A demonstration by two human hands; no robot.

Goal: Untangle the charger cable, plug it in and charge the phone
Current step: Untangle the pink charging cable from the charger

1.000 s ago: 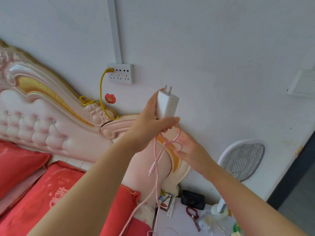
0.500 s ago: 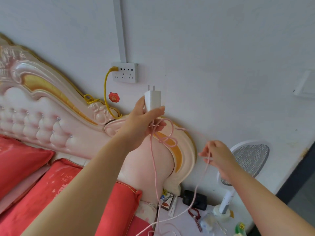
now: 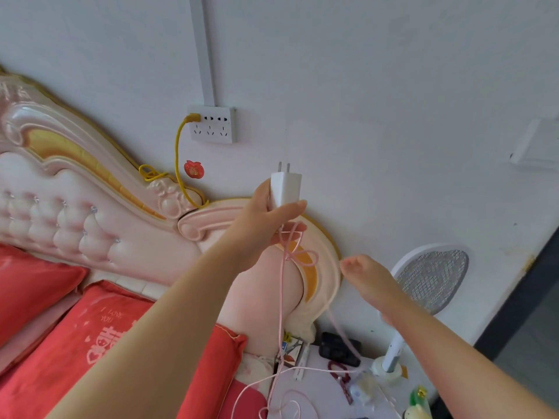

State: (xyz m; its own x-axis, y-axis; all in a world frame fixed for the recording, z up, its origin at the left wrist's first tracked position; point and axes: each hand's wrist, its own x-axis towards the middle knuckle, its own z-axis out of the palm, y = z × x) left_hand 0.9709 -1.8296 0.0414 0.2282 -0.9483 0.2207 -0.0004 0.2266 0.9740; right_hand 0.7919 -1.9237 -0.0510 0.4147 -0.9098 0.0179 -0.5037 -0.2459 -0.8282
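Your right hand [image 3: 367, 278] let the pink cable [image 3: 282, 300] drop and hung open, apparently empty, beside your left hand [image 3: 272, 225], which gripped the charger [image 3: 286, 189] above a remaining knot.

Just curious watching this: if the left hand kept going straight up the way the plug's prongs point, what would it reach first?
Probably bare wall. The left hand holds the charger prongs-up, to the right of the socket strip, though depth is unclear.

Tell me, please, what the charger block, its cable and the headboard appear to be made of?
Charger block: smooth white plastic with an even, soft sheen; two metal prongs. Pink cable: possibly braided; its surface looks matte. Headboard: glossy pink buttoned padding, probably faux leather, with a lacquered carved frame and gold trim.
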